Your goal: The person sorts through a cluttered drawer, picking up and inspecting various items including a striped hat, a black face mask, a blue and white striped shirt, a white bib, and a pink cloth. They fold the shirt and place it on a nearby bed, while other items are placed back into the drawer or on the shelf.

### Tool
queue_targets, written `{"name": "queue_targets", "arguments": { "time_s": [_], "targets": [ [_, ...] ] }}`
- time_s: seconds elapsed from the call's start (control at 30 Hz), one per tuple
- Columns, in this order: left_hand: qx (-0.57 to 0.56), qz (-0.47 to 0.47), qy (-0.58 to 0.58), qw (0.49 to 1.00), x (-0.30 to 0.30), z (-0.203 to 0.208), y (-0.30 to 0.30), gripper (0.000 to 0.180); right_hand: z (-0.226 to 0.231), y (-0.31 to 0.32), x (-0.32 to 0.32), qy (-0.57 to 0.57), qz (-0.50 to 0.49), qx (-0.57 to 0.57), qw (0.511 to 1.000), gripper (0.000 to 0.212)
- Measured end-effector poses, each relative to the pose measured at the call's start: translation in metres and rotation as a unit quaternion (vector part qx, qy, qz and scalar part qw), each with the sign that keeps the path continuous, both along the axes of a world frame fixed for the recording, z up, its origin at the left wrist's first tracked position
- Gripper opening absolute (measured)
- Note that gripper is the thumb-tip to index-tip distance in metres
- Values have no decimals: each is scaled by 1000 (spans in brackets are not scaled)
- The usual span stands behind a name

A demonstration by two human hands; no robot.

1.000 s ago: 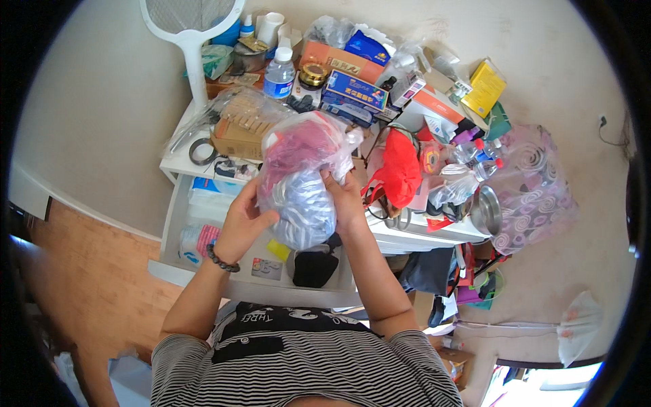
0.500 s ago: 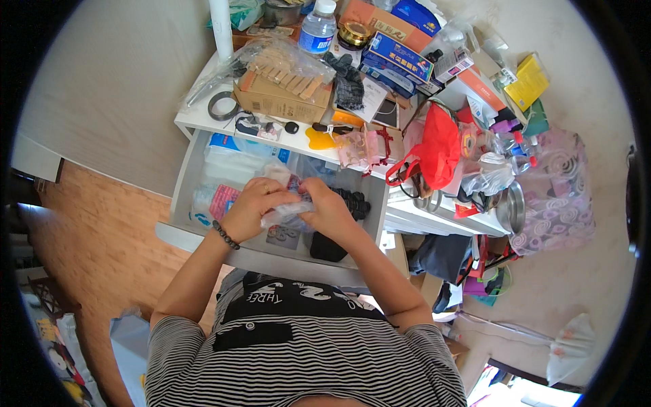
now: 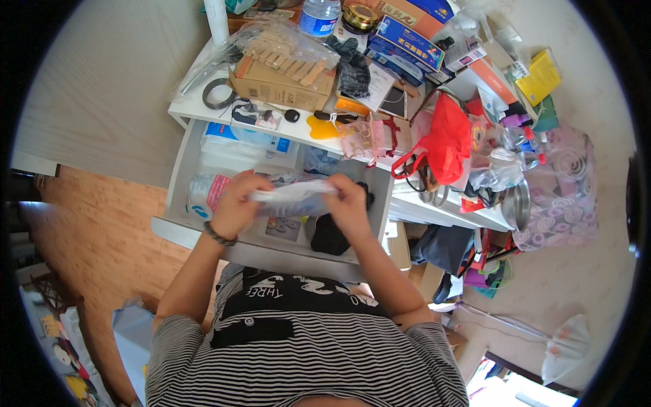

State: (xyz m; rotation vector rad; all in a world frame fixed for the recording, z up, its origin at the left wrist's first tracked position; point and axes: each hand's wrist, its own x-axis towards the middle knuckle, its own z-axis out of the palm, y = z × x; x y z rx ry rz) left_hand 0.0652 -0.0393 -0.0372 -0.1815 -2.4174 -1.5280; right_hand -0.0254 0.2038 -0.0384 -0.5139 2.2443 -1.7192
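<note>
Both my hands are above the pulled-out white drawer [image 3: 193,237], holding a whitish plastic bag [image 3: 293,195] stretched between them. My left hand [image 3: 234,209], with a dark beaded bracelet at the wrist, is closed on the bag's left end. The opposite end is pinched in my right hand [image 3: 348,209]. Motion blurs the bag and the fingers somewhat. Below, a black cloth-like item [image 3: 329,237] lies in the drawer beside a small grey picture card [image 3: 283,228]. A white and pink soft package [image 3: 201,192] rests by my left hand, and a blue and white pack [image 3: 247,141] lies at the back.
On the white desktop are a cardboard box [image 3: 281,87] topped with wooden pegs, a tape roll [image 3: 218,93], a water bottle [image 3: 319,19] and blue boxes [image 3: 405,42]. A red bag [image 3: 444,139] hangs over the right side. Wooden floor [image 3: 102,224] shows at the left.
My hands have moved apart, and the bag, bunched between them before, is now drawn out lengthwise. The view has shifted slightly.
</note>
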Motion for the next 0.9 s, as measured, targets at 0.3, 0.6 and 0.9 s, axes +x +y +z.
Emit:
{"name": "queue_targets", "arguments": {
  "time_s": [0.3, 0.6, 0.9],
  "targets": [
    [-55, 187, -12, 981, 32, 81, -9, 15, 68, 10, 13, 121, -59, -18, 991, 14],
    [115, 136, 2, 984, 45, 79, -10, 25, 48, -67, 34, 218, 305, 281, 884, 28],
    [635, 109, -72, 761, 67, 61, -29, 38, 59, -40, 6, 110, 124, 356, 919, 61]
  ]
}}
